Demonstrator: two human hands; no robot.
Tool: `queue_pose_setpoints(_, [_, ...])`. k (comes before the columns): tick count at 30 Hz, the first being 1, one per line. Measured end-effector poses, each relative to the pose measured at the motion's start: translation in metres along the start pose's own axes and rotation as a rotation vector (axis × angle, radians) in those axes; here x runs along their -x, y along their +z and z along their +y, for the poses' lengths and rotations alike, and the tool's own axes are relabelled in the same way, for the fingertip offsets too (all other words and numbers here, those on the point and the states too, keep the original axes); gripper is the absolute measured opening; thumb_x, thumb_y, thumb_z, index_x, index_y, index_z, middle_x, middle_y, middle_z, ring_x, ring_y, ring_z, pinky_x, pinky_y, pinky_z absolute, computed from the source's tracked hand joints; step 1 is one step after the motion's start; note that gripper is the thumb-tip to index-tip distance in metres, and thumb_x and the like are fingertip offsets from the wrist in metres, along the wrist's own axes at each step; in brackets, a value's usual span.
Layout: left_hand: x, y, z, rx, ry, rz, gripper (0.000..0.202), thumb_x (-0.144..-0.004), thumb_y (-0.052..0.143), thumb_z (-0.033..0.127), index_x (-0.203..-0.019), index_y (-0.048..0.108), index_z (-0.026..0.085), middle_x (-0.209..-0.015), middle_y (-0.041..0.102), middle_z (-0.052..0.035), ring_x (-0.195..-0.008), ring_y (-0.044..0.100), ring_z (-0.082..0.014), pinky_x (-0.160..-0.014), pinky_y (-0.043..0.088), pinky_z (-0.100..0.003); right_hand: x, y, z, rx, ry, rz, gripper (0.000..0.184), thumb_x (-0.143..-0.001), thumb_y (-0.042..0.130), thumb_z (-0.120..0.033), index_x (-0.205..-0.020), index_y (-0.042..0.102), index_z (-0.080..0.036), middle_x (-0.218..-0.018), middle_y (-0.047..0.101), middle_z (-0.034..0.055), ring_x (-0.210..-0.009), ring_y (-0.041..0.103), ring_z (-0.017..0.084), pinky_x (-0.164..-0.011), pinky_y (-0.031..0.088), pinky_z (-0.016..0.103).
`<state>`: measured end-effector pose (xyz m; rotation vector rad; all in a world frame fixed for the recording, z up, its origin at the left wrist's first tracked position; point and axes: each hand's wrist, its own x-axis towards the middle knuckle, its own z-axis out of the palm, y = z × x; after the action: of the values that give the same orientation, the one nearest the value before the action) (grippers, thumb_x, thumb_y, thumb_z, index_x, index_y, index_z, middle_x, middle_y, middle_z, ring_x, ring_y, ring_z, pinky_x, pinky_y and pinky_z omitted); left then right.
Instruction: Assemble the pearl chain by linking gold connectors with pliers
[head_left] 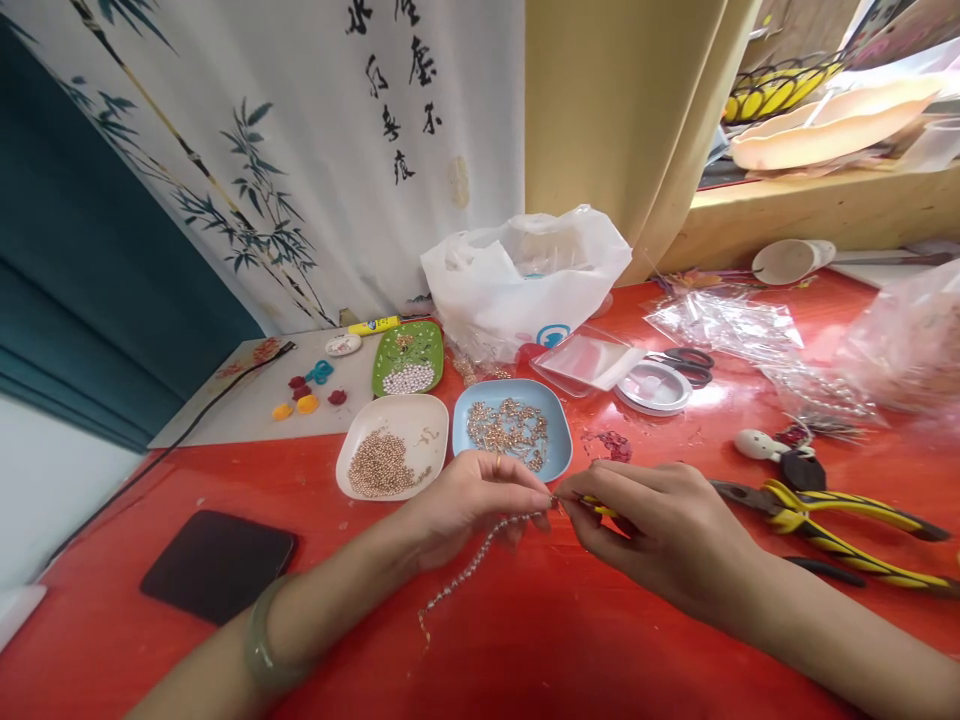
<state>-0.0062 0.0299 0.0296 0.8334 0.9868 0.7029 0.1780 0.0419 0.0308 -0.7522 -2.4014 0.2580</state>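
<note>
My left hand (487, 500) is closed in a pinch on one end of a beaded chain (480, 555). From the fingers the chain's silvery beads hang down to the left, ending in a thin gold-coloured tail. My right hand (660, 520) meets the left fingertips at the chain's end, thumb and forefinger pinched together. A yellow-handled tool (600, 507) shows between the right fingers; most of it is hidden, so its kind is unclear. Just beyond the hands are a blue tray (564, 440) of gold-coloured chain pieces and a cream tray (352, 440) of small gold-coloured beads.
A green tray (382, 350) holds white beads. Yellow-and-black pliers (795, 505) lie right of my right hand, near scissors (694, 365) and a round white container (654, 388). A white plastic bag (487, 280) stands behind. A dark phone (217, 565) lies at left.
</note>
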Motion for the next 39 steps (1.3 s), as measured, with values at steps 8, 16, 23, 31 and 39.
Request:
queue_pose_setpoints(8, [0.004, 0.001, 0.005, -0.042, 0.005, -0.053, 0.028, -0.065, 0.068, 0.023, -0.092, 0.067, 0.017, -0.059, 0.060, 0.0006, -0.043, 0.047, -0.0060, -0.043, 0.035, -0.019, -0.001, -0.006, 0.002, 0.203, -0.194, 0.039, 0.018, -0.086, 0.041, -0.014, -0.080, 0.058, -0.017, -0.055, 0.054, -0.0022, -0.042, 0.040, 0.008, -0.040, 0.028, 0.023])
queue_pose_setpoints(16, [0.005, 0.003, 0.005, -0.055, 0.024, 0.008, 0.010, -0.060, 0.070, 0.024, -0.065, 0.070, 0.015, -0.055, 0.061, -0.0008, -0.044, 0.048, -0.0071, -0.047, 0.040, -0.022, -0.001, -0.005, 0.002, 0.068, -0.106, 0.074, 0.013, -0.083, 0.046, -0.014, -0.083, 0.058, -0.019, -0.061, 0.058, -0.0020, -0.045, 0.045, 0.007, -0.041, 0.031, 0.020])
queue_pose_setpoints(23, [0.007, 0.002, 0.004, -0.104, 0.060, 0.008, 0.007, -0.063, 0.069, 0.021, -0.067, 0.071, 0.016, -0.059, 0.065, -0.0016, -0.048, 0.052, -0.0082, -0.051, 0.043, -0.022, -0.003, -0.006, -0.002, -0.012, -0.044, 0.098, 0.013, -0.081, 0.047, -0.013, -0.077, 0.058, -0.018, -0.058, 0.056, -0.0017, -0.044, 0.043, 0.007, -0.042, 0.033, 0.019])
queue_pose_setpoints(31, [0.010, 0.009, 0.002, -0.145, 0.191, 0.162, 0.007, -0.064, 0.069, 0.023, -0.065, 0.071, 0.017, -0.058, 0.065, -0.0012, -0.050, 0.052, -0.0084, -0.053, 0.043, -0.021, -0.006, -0.005, -0.008, -0.247, 0.247, 0.054, 0.016, -0.080, 0.047, -0.016, -0.073, 0.061, -0.017, -0.054, 0.054, -0.0020, -0.043, 0.040, 0.007, -0.039, 0.032, 0.020])
queue_pose_setpoints(39, [0.016, 0.016, -0.002, -0.473, 0.539, 0.310, 0.007, -0.070, 0.065, 0.020, -0.071, 0.071, 0.016, -0.071, 0.069, -0.0049, -0.066, 0.060, -0.0142, -0.060, 0.047, -0.024, -0.007, -0.003, -0.012, -0.410, 0.408, 0.015, 0.015, -0.078, 0.049, -0.020, -0.076, 0.064, -0.018, -0.050, 0.036, -0.0055, -0.044, 0.029, 0.008, -0.037, 0.024, 0.020])
